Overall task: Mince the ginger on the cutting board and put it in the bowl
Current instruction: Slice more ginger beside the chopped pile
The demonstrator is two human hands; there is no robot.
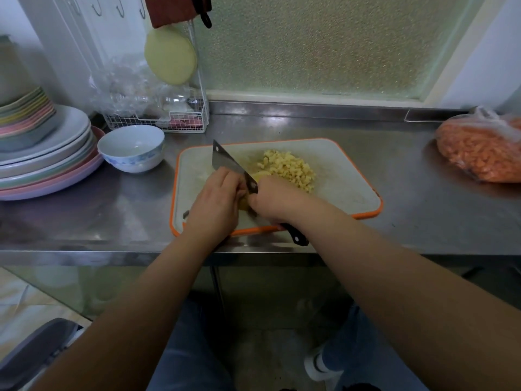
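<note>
Clearly you are mid-chop: a pile of diced ginger [287,169] lies on the far middle of the board [344,176], and an uncut piece [262,174] sits just left of it, partly hidden between your hands. Your right hand [277,197] is clenched round the knife [232,163] at the handle; your left hand [215,201] has its fingers curled down beside the blade, seemingly pinning the piece, though the contact itself is hidden. The knife's long axis runs diagonally, tip pointing far-left toward the bowl [131,148], handle near-right over the board's edge. The bowl stands well left of the board and looks empty. Next, I judge, you should keep your left fingertips tucked back and finish cutting before scraping anything across.
</note>
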